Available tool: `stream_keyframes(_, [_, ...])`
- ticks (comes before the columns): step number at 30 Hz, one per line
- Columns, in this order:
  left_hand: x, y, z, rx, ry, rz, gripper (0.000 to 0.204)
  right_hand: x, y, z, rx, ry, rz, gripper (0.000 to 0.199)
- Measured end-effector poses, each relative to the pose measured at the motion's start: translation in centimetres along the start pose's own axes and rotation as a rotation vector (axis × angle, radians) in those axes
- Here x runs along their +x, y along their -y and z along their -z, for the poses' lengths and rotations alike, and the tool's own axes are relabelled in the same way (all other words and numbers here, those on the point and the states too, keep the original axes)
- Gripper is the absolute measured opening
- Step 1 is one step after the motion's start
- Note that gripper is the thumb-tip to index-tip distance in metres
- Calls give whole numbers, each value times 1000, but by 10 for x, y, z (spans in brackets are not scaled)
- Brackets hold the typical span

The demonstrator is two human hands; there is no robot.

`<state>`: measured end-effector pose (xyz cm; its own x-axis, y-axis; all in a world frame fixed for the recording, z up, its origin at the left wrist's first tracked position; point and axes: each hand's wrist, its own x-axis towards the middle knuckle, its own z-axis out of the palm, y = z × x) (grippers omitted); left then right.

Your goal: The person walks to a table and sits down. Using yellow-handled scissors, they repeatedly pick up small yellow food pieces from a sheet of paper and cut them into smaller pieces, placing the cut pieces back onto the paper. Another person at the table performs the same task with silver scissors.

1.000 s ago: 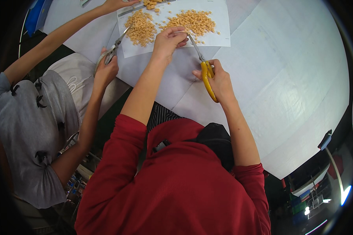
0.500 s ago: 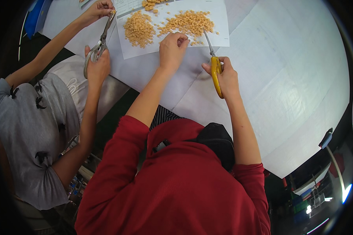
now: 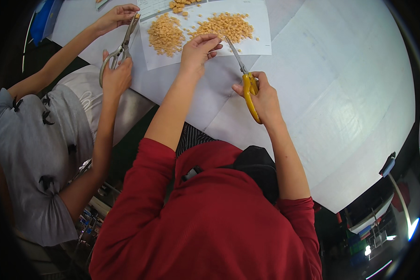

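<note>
My right hand (image 3: 266, 98) is wrapped round the yellow handles of a pair of scissors (image 3: 250, 95). Their slim metal blades point up and to the left, with the tips close to the fingers of my left hand (image 3: 198, 53). That left hand is closed in a pinch at the near edge of a white paper sheet (image 3: 161, 61); whatever its fingertips hold is too small to make out. Beyond it on the sheet lies a loose heap of small orange-yellow pieces (image 3: 231, 27). A second, denser heap of pieces (image 3: 165, 35) is at its left.
At my left a co-worker's hand (image 3: 117, 78) grips metal shears (image 3: 123, 49), their other hand (image 3: 116, 17) near the blade tips. Larger orange chunks (image 3: 178, 5) lie at the far edge. The white table (image 3: 331, 84) stretches right; a blue bin (image 3: 44, 18) stands far left.
My left hand has shifted slightly left and up. My right hand has brought the scissors left, so their tips have left the heap and moved close to my left fingers.
</note>
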<state>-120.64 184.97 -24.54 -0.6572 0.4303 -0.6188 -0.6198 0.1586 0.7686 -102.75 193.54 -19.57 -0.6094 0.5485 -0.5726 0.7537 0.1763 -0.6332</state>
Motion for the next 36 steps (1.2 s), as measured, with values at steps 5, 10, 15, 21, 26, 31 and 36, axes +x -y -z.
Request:
stream_keyframes(5, [1,-3,2,-128,34,65,21,-1,7,-1,-33,7,56,70])
stream_keyframes(10, [-2,-5,-2,-157,54,75,23,-2,7,-2,-93,-37,91,70])
stream_keyframes(15, [-3,-2,-4,-159,42,42,20,-2,9,-3,-117,-53,98,69])
stream_keyframes(21, [0,3,-3,-39,-13,-68,19,-3,13,-2,-105,-50,73,70])
stream_keyframes(26, [7,12,3,773,-194,-546,20,-6,-16,11,-39,-131,-67,68])
stream_keyframes(31, [14,27,1,866,-197,-665,13,-12,-23,23,-35,-114,-142,70])
stream_keyframes(36, [24,29,-9,1010,-253,-786,11,-11,-20,15,2,-85,-106,71])
